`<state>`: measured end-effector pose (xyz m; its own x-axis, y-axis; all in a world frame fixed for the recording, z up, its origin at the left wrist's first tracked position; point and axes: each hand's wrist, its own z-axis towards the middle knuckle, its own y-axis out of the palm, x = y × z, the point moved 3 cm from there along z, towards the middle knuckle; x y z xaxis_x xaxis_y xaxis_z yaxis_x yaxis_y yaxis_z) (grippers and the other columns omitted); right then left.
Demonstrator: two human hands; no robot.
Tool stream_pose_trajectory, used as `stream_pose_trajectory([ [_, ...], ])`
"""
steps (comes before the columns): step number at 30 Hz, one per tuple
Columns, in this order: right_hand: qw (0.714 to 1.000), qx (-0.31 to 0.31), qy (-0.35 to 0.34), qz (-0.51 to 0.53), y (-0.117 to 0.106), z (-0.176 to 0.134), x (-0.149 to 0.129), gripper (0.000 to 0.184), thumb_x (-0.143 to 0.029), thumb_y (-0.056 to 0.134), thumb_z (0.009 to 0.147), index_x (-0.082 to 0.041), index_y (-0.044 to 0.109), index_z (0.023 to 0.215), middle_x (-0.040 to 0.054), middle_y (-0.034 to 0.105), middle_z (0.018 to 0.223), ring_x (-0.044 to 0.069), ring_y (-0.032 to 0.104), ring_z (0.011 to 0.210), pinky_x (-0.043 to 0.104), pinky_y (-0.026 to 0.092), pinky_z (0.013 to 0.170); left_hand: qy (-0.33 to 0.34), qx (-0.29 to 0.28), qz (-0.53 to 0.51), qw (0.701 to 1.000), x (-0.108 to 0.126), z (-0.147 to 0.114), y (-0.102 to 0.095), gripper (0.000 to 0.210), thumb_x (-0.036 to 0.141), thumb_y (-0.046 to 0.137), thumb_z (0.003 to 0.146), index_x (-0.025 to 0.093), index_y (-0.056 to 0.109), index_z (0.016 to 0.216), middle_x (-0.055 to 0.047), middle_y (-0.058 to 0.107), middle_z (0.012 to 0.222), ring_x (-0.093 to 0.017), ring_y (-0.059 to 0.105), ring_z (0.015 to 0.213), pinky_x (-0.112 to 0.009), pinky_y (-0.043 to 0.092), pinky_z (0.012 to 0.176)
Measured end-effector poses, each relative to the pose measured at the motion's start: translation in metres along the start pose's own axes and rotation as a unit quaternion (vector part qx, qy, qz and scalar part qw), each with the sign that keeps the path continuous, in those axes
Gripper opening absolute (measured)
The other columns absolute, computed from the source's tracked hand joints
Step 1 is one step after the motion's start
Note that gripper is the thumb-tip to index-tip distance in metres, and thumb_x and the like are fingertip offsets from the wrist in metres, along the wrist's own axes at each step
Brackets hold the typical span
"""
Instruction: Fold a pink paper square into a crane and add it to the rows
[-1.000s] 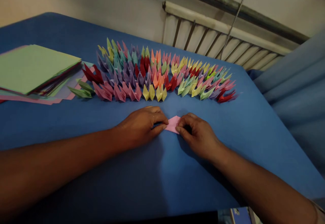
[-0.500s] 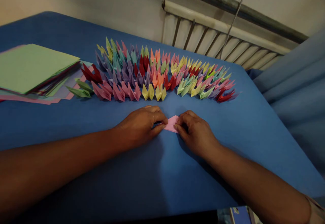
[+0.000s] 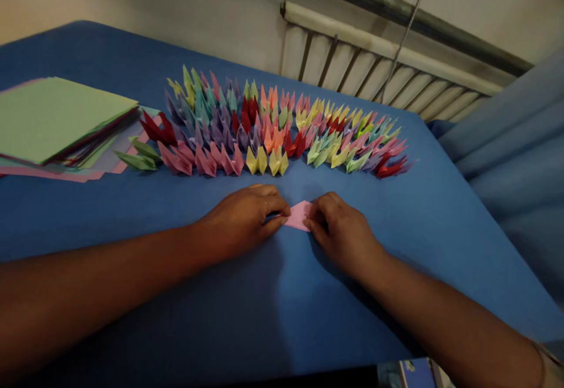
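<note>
A small piece of folded pink paper [image 3: 298,216] lies low over the blue table between my hands. My left hand [image 3: 251,215] pinches its left end between thumb and fingers. At its right end, my right hand [image 3: 341,223] grips it in the same way, knuckles raised. Both ends of the paper are hidden under my fingertips. Just beyond my hands stand rows of folded paper cranes [image 3: 267,159] in pink, yellow, red, purple, green and other colours.
A stack of coloured paper sheets [image 3: 66,118], pale green on top, lies at the left. The table's blue surface [image 3: 247,323] runs back to a wall with a radiator [image 3: 348,59]. Blue curtain [image 3: 524,171] hangs at the right.
Almost nothing differs. My right fingers have shifted very slightly on the paper's right end; my left hand keeps its place and grip.
</note>
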<state>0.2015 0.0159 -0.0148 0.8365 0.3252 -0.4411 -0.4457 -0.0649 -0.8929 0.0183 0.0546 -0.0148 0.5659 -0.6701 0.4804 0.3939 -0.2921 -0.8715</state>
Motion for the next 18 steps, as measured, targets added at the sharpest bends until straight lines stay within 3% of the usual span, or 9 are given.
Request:
stream_pose_trajectory([
  [3, 0.999, -0.015, -0.04, -0.027, -0.001, -0.002, -0.005, 0.019, -0.022, 0.047, 0.097, -0.02, 0.063, 0.107, 0.0084, 0.063, 0.105, 0.019, 0.06, 0.087, 0.03, 0.047, 0.074, -0.005, -0.001, -0.007, 1.0, 0.001, 0.0, -0.002, 0.019, 0.024, 0.052, 0.092, 0.021, 0.07, 0.099, -0.003, 0.066, 0.093, -0.018, 0.061, 0.089, -0.03, 0.046, 0.08],
  [10, 0.988, -0.047, -0.091, -0.115, -0.001, -0.005, -0.007, 0.024, -0.023, 0.045, 0.098, -0.022, 0.068, 0.106, 0.0085, 0.065, 0.107, 0.021, 0.06, 0.088, 0.032, 0.045, 0.071, -0.044, -0.034, -0.078, 0.995, -0.004, 0.002, -0.016, 0.022, 0.016, 0.053, 0.086, 0.019, 0.073, 0.094, -0.003, 0.069, 0.093, -0.016, 0.064, 0.086, -0.027, 0.047, 0.079],
  [18, 0.985, -0.05, -0.096, -0.134, -0.001, -0.005, -0.008, 0.025, -0.022, 0.048, 0.097, -0.023, 0.069, 0.11, 0.0091, 0.066, 0.11, 0.022, 0.06, 0.091, 0.031, 0.044, 0.07, -0.104, 0.006, -0.102, 0.989, -0.006, 0.002, -0.015, 0.014, 0.025, 0.057, 0.084, 0.019, 0.07, 0.086, 0.0, 0.068, 0.083, -0.013, 0.061, 0.074, -0.024, 0.044, 0.068],
])
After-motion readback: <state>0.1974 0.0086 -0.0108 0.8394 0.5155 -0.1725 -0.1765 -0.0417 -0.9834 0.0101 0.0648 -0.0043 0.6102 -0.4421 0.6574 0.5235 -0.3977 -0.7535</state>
